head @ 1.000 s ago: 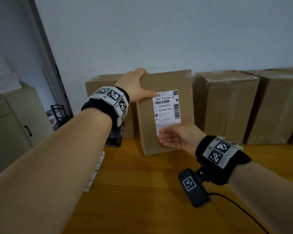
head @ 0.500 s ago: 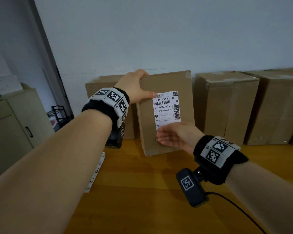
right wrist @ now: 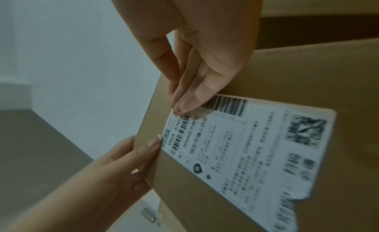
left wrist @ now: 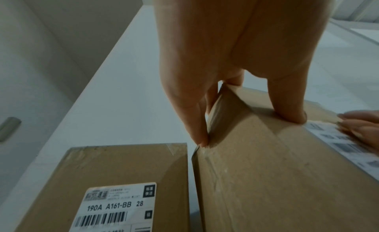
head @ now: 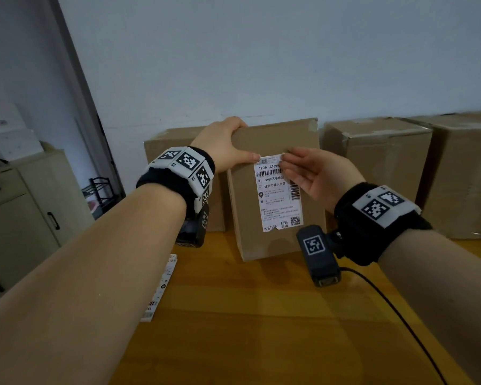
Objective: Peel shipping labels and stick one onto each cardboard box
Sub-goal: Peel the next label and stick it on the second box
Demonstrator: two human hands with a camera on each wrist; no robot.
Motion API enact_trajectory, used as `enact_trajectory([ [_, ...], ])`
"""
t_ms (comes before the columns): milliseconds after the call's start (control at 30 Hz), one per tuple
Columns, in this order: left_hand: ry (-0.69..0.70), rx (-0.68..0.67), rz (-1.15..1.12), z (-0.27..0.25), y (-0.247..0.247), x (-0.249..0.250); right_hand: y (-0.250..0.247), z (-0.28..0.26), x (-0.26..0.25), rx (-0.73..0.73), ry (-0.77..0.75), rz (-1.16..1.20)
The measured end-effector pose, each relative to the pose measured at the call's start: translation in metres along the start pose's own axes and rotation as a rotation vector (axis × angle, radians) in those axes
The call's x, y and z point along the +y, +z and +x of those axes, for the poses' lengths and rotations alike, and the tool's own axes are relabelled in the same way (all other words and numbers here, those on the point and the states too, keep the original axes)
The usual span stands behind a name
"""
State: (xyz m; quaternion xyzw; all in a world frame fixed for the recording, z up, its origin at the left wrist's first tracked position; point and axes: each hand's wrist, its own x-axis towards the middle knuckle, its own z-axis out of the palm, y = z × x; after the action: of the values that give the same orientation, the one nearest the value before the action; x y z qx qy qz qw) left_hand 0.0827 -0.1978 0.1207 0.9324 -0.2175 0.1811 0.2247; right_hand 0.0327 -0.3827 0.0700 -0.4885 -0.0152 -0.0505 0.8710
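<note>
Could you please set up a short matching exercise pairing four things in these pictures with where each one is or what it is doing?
Things:
1. left hand
2. right hand
3. label strip
4. front box

States:
A. lies flat on the wooden table
B. stands upright, label on its front
C. grips the box's top left corner
D. presses flat fingers on the label's top

Pairs: 1-C, 2-D, 3-A, 4-B
</note>
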Motion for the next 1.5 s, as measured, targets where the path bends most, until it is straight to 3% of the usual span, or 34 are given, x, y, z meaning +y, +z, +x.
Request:
enact_trajectory([
  [167, -0.012, -0.002, -0.010, 0.000, -0.001, 0.001, -0.018, -0.014, 0.020, -0.046, 0.058, -0.161],
  [433, -0.021, -0.005, -0.009, -0.001, 0.000, 0.002, -0.040, -0.021, 0.041, 0.099, 0.229, -0.364],
  [600, -0.019, -0.018, 0.023, -0.006, 0.001, 0.004, -0.041, -0.028, 0.037, 0.110, 0.376, -0.548],
  [667, -0.011, -0.025, 0.047, -0.009, 0.001, 0.005, -0.039, -0.027, 0.031, 0.229, 0.324, -0.605],
  [767, 0.013, -0.034, 0.081, -0.017, 0.004, 0.007, -0.042, -0.022, 0.026, 0.376, 0.131, -0.723],
  [833, 0.039, -0.043, 0.122, -0.022, 0.011, 0.008, -0.043, -0.023, 0.028, 0.355, 0.071, -0.712],
  [967, 0.047, 0.010, 0.184, -0.024, 0.018, 0.005, -0.037, -0.026, 0.033, 0.241, 0.098, -0.741],
  [1067, 0.020, 0.100, 0.275, -0.021, 0.018, -0.001, -0.027, -0.022, 0.036, 0.211, 0.087, -0.805],
  [1233, -0.089, 0.104, 0.311, -0.011, 0.017, -0.025, -0.009, -0.006, 0.043, 0.186, 0.085, -0.823],
  [1367, -0.205, 0.103, 0.404, -0.001, 0.019, -0.052, 0.006, 0.015, 0.052, 0.242, 0.091, -0.881],
  [1500, -0.191, 0.122, 0.392, 0.002, 0.023, -0.073, 0.014, 0.037, 0.056, 0.343, 0.093, -0.919],
])
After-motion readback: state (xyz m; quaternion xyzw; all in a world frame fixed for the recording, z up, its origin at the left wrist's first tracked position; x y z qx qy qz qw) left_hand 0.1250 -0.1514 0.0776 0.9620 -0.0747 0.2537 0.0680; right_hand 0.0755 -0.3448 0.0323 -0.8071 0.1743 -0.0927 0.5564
